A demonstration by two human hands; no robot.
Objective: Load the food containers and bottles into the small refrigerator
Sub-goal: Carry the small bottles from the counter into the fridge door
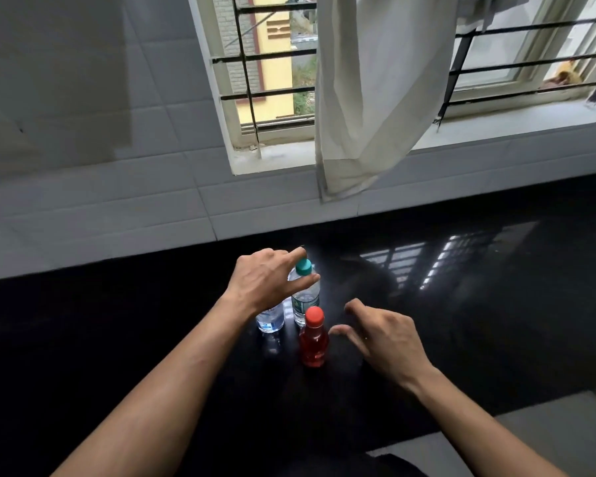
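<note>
Three bottles stand close together on a glossy black counter [461,321]. Nearest me is a small bottle of red liquid [312,342] with a red cap. Behind it stands a clear water bottle with a teal cap [305,290]. A second clear water bottle [270,318] is at the left, its top hidden under my left hand. My left hand [267,278] hovers over the teal-capped bottle with thumb and fingers spread around its neck, gripping nothing. My right hand [381,333] is open, fingers apart, just right of the red bottle. No refrigerator is in view.
A white tiled wall [100,208] runs along the back of the counter. Above it is a barred window [265,74] with a pale curtain [369,98] hanging down to the tiles. Grey floor [547,438] shows past the counter edge at lower right.
</note>
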